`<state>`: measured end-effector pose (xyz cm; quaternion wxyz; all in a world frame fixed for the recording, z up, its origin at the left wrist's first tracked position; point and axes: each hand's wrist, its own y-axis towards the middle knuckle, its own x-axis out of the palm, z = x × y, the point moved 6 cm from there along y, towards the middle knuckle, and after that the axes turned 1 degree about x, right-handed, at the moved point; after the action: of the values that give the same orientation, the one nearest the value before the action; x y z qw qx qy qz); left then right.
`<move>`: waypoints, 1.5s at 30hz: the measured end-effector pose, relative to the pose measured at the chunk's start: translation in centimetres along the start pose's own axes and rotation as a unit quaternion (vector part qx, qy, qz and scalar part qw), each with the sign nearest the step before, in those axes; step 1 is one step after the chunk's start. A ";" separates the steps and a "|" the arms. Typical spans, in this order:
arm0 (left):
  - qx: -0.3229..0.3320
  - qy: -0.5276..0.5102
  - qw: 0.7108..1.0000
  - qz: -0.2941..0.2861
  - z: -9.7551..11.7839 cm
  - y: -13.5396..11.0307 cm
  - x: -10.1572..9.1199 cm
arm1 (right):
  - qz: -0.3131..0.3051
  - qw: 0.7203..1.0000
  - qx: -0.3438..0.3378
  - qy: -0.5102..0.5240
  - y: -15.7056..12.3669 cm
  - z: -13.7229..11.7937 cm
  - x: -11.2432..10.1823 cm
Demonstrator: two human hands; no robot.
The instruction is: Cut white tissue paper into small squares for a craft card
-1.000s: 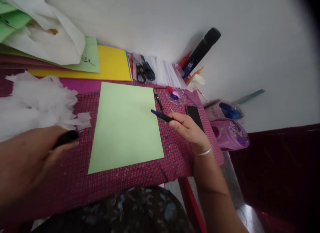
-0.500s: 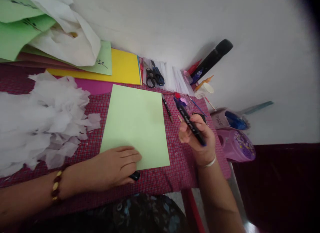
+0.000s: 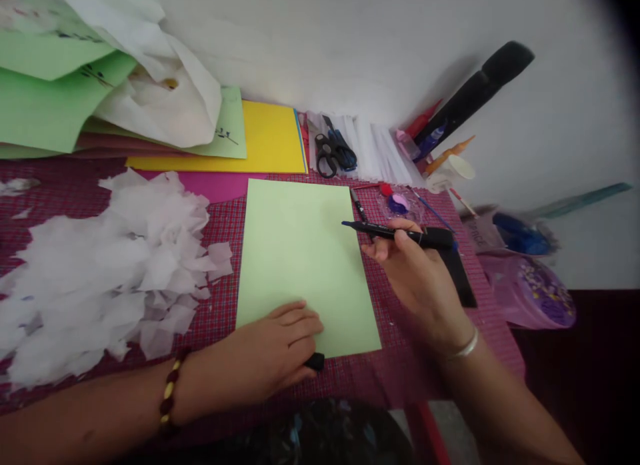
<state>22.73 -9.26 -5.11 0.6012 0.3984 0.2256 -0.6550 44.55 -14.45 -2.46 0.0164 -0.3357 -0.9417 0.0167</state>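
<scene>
A pale green sheet of paper [image 3: 300, 252] lies flat on the checked tablecloth. My left hand [image 3: 270, 352] rests on its lower left part, with a black marker cap [image 3: 315, 362] between thumb and forefinger, partly hidden. In my right hand [image 3: 420, 278] is an uncapped black marker [image 3: 425, 238], held between thumb and fingers. Its tip points left and hovers over the sheet's right edge; I cannot tell that it touches. A second pen [image 3: 358, 204] lies beside the sheet's upper right edge, near my right fingers.
Crumpled white tissue pieces [image 3: 115, 272] spread across the left. Coloured sheets [image 3: 273, 138] and wrapped green paper [image 3: 45, 112] lie at the back. Scissors [image 3: 333, 152] rest on white strips [image 3: 377, 148]. Farther right are a dark flat object [image 3: 459, 278], tubes and a pink container [image 3: 530, 292].
My right hand has turned the marker from pointing up and away to nearly level, bringing its tip over the sheet's right edge. My left hand stays on the paper. The view has shifted.
</scene>
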 end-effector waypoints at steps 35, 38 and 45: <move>-0.126 0.147 0.978 0.083 1.7 -0.4 -2.5 | 0.016 0.989 0.044 0.144 1.1 2.5 -3.2; -0.057 0.166 0.984 0.037 2.0 1.5 -1.9 | 0.016 0.988 0.043 0.149 1.5 1.3 -2.4; -0.037 0.119 0.992 -0.015 -1.3 2.5 -0.4 | -0.024 0.980 0.070 0.187 3.5 0.1 1.6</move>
<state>25.49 -8.47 -5.10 0.5741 0.4480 0.3255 -0.6031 45.55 -10.73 -2.70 0.2159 -0.3083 -0.9263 0.0189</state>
